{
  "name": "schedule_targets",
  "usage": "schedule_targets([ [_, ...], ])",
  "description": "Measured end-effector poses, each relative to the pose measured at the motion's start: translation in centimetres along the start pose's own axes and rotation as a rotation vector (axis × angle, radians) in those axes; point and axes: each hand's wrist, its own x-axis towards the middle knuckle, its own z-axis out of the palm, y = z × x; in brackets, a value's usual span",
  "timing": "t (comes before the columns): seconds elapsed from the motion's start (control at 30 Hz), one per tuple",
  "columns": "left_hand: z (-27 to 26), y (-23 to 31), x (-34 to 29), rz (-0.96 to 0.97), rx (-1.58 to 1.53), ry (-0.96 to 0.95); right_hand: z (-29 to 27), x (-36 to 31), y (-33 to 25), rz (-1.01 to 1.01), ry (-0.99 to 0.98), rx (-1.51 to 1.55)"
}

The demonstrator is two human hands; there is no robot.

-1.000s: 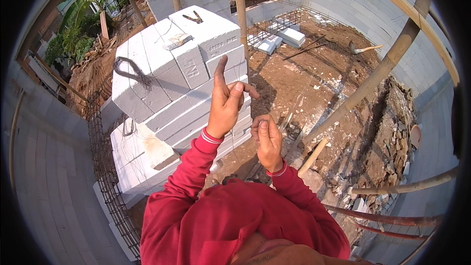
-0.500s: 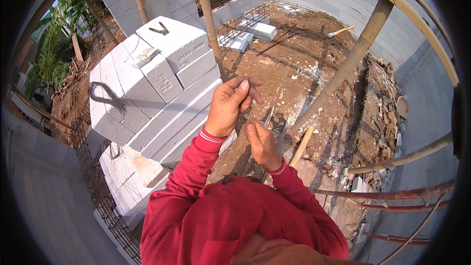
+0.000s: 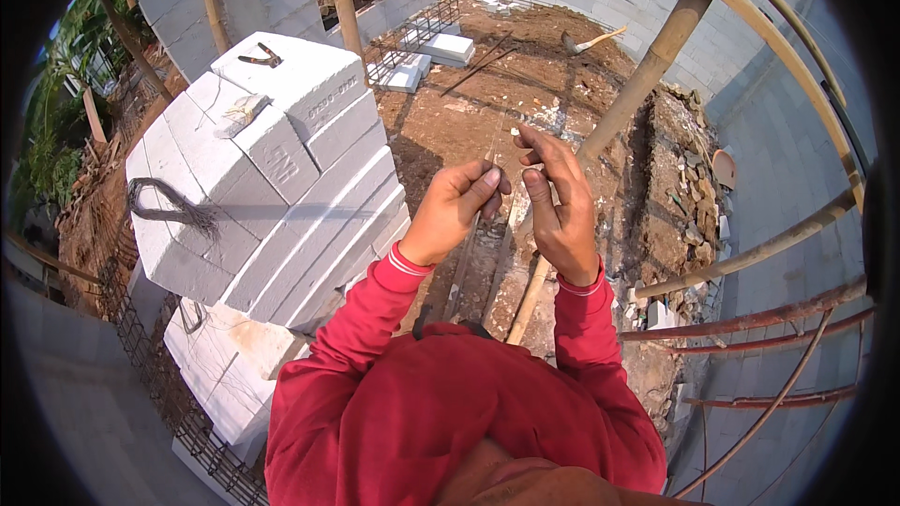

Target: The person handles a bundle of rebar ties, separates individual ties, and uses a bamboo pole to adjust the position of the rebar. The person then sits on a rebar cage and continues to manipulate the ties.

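Note:
In front of my chest, my left hand is pinched, thumb against fingers. A faint thin strand seems to rise from its fingertips; whether it is wire or string I cannot tell. Just to its right, my right hand is raised with fingers stretched and the thumb apart, nothing visible in it. The hands do not touch. On the stack of white lightweight blocks to the left lie dark pincers, a pale bundle of string and a looped bunch of dark tie wire.
A bamboo pole slants across the right side, with red bars lower down. On the dirt floor lie a hoe-like tool with a wooden handle, flat white blocks and rubble. A rebar cage stands beside the stack.
My right hand has moved up and right, away from the left, and its fingers have opened out. My left hand stays pinched. The whole view has shifted slightly.

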Motion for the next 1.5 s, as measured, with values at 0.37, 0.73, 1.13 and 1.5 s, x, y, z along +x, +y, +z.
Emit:
schedule_targets([
  [0.37,-1.6,0.1,-1.3,-0.106,-0.130,-0.053,2.4,-0.9,-1.7,-0.040,-0.046,-0.166],
  [0.73,-2.2,-1.1,-2.2,-0.162,-0.061,-0.089,4.4,-3.0,-0.6,0.326,0.018,0.142],
  [1.13,-3.7,-1.1,-1.7,0.029,-0.465,0.176,10.4,-9.7,1.0,0.508,-0.163,0.450],
  [1.5,-12.4,7.0,-2.7,0.490,-0.576,0.209,7.9,-13.6,2.6,0.303,-0.251,0.127],
])
